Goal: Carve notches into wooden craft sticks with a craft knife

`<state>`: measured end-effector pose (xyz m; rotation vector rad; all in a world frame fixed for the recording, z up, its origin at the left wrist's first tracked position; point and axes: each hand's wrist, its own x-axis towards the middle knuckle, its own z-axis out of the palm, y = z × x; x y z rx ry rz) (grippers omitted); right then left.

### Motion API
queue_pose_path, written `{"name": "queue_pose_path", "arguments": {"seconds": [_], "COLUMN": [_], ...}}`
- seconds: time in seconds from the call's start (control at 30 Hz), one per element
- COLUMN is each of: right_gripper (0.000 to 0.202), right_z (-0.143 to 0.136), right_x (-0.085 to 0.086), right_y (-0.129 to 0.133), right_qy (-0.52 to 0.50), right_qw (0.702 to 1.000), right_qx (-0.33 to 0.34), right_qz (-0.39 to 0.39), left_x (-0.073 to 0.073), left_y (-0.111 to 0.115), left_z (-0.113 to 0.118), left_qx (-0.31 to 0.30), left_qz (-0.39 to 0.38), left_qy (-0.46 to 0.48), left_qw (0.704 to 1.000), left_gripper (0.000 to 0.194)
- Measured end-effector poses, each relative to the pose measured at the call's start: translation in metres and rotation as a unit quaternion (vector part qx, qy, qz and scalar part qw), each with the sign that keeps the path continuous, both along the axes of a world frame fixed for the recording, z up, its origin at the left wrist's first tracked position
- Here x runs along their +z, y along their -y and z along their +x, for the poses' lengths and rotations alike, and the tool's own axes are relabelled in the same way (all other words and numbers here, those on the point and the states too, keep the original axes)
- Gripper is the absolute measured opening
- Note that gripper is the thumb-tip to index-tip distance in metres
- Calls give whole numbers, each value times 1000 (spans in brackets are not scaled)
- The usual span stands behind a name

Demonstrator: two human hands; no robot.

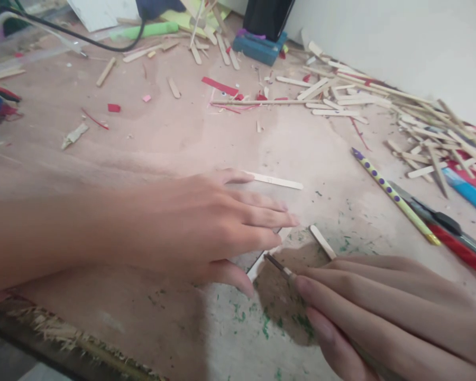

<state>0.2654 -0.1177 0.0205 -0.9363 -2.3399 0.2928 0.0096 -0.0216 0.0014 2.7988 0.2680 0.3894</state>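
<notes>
My left hand point(222, 219) lies flat, palm down, fingers stretched out. Beneath its fingertips is a pale craft stick point(257, 267), set diagonally and partly hidden by the fingers. My right hand point(396, 307) pinches a slim pen-like tool point(280, 266) with a dark narrow tip and a lighter collar; its exact kind is unclear. That tip meets the edge of the craft stick, close to my left thumb. A second craft stick point(280, 181) lies just beyond my left hand. Another short stick point(322, 242) shows beyond my right fingers, its near end hidden.
A yellow pencil with purple dots point(396, 198) lies at right beside a red and black cutter point(452, 227). Heaped craft sticks point(428, 140) line the back right. A blue block point(257, 47) holds a dark upright object point(267, 18). Red scraps point(220, 86) lie around; the table edge point(63, 338) is rough.
</notes>
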Motion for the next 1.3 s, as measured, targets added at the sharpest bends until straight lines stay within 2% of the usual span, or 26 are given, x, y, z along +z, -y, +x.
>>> {"name": "queue_pose_path", "arguments": {"seconds": [0.27, 0.43, 0.53, 0.67, 0.83, 0.93, 1.0, 1.3], "right_gripper": [17, 14, 5, 11, 12, 8, 12, 8], "right_z": [-5, -2, 0, 6, 9, 4, 2, 4], "right_x": [-7, 1, 7, 4, -3, -1, 1, 1], "right_y": [8, 6, 0, -2, -2, -6, -8, -10], "right_qy": [-9, -8, -4, 18, 3, -13, -22, -3], "right_qw": [998, 998, 999, 999, 1000, 1000, 1000, 1000], "right_qx": [-46, -51, -24, -38, -15, -10, -10, 7], "right_qz": [29, 33, 40, -3, -3, 11, 17, -12], "left_x": [2, 1, 0, 1, 3, 4, 4, 4], "left_y": [1, 0, 0, -1, -2, -2, -1, -1], "left_z": [0, -2, -2, -2, -2, -2, -2, -1], "left_qx": [1, 3, 13, 25, 28, 31, 33, 34], "left_qz": [4, 33, 38, 24, 8, 9, 9, 10], "left_qy": [21, 39, 43, 40, 39, 41, 41, 38], "left_qw": [1000, 999, 998, 999, 999, 999, 999, 999], "left_gripper": [44, 43, 34, 19, 22, 24, 24, 26]}}
